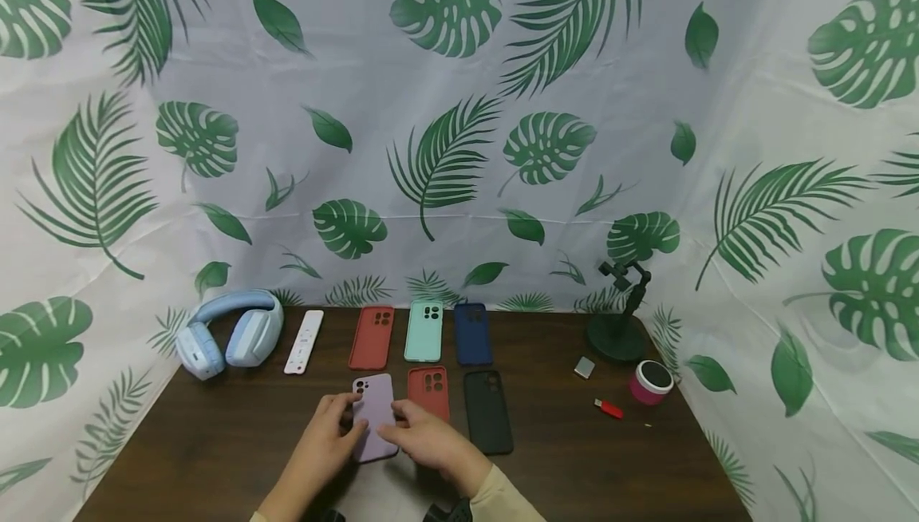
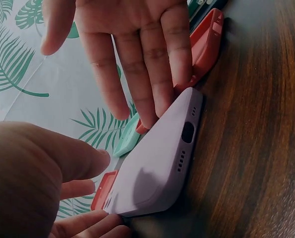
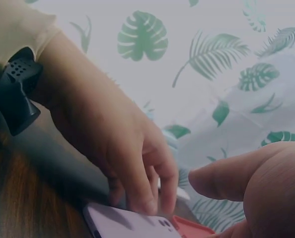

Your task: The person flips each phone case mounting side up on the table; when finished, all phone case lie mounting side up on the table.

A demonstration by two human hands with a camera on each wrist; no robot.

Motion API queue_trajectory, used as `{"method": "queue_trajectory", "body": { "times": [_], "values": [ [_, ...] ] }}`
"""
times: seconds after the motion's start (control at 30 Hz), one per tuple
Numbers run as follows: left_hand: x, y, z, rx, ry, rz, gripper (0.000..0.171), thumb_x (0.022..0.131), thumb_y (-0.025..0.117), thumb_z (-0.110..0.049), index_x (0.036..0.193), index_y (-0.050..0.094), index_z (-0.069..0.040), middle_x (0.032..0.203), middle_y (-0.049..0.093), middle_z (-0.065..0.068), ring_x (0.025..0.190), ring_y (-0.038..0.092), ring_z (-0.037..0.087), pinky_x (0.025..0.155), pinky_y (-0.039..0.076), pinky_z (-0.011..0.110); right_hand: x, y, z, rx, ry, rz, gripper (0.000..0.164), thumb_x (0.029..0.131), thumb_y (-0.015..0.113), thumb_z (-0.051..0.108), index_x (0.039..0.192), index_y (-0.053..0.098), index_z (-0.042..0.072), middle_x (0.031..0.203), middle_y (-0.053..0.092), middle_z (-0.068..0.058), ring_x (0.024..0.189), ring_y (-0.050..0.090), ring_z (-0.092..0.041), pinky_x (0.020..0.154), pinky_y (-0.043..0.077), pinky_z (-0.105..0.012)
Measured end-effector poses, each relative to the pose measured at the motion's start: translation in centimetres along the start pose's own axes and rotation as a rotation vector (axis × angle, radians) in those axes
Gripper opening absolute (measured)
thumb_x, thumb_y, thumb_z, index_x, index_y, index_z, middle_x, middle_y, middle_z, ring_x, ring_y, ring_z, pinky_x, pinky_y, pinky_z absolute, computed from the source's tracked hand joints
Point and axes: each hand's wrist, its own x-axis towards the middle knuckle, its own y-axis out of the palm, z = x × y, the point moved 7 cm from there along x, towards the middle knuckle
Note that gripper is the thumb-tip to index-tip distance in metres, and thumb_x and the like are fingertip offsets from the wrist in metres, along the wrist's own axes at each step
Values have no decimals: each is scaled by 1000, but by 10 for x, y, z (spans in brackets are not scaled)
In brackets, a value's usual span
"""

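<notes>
A lilac phone case point(image 1: 375, 417) lies back-up near the front of the table; a port cutout shows along its edge in the left wrist view. At its left side is my left hand point(image 1: 326, 436), fingers by the long edge and thumb point(image 2: 83, 153) above the back, casting a shadow there. On the opposite side my right hand point(image 1: 436, 440) reaches in with straight fingers, its thumb point(image 3: 227, 181) raised off the case. Neither hand grips it; whether fingertips touch its edges is hard to tell. A red phone case point(image 1: 428, 392) lies partly behind my right hand.
Farther back are another red case point(image 1: 371, 338), a mint case point(image 1: 424, 332) and a navy case point(image 1: 473, 334). A black case point(image 1: 488, 413) lies to the right. Headphones point(image 1: 247, 334) and a white remote point(image 1: 304, 342) stand left; a black stand point(image 1: 617, 334), pink-white jar point(image 1: 651, 382) and red USB stick point(image 1: 609, 409) right.
</notes>
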Motion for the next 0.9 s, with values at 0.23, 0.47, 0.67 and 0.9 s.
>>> {"method": "queue_trajectory", "body": {
  "times": [0.23, 0.47, 0.67, 0.9],
  "values": [
    [0, 2, -1, -8, 18, 14, 36, 90, 77, -18, 124, 67, -12, 115, 59, 7, 99, 59, 15, 77, 49, 27, 3, 1, -2, -23, -9, 16, 69, 98, 64, 43, 150, 45, 3, 148, 55, -18, 130, 59, -33, 102, 50, -53],
    [0, 2, -1, -14, 30, 20, 35, 89, 77, -17, 122, 68, -12, 116, 58, 7, 102, 59, 16, 78, 49, 27, 5, 3, -3, -38, -10, 27, 68, 98, 63, 44, 150, 46, 3, 147, 56, -17, 129, 59, -33, 104, 48, -56],
    [-1, 1, -1, -15, 27, 25, 35, 89, 77, -18, 122, 68, -13, 117, 59, 7, 104, 60, 17, 78, 48, 27, 5, 4, -4, -27, -10, 31, 68, 98, 63, 44, 150, 46, 3, 146, 56, -18, 125, 61, -31, 101, 49, -55],
    [0, 0, -2, -16, 22, 24, 32, 91, 77, -20, 121, 69, -14, 117, 60, 5, 107, 63, 18, 80, 51, 28, 8, 2, -4, -3, -14, 4, 67, 98, 64, 44, 150, 47, 6, 149, 51, -15, 130, 56, -32, 101, 49, -54]
  ]
}}
